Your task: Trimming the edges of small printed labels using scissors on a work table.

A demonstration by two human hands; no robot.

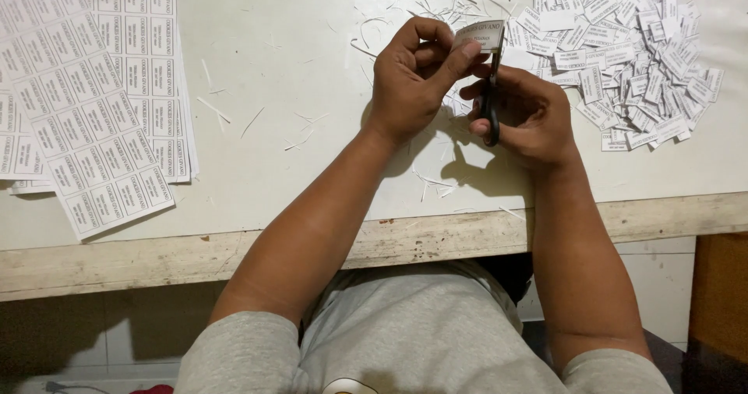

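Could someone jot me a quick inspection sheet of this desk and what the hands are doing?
Surface: white table, worn wooden front edge.
Job's things: small paper label pinched by the left hand; black scissors in the right hand, blades at the label.
Clutter: uncut label sheets at left; pile of cut labels at right; thin paper slivers scattered.
Hands: both busy.
Cables: nothing seen.
Surroundings: tiled floor below.
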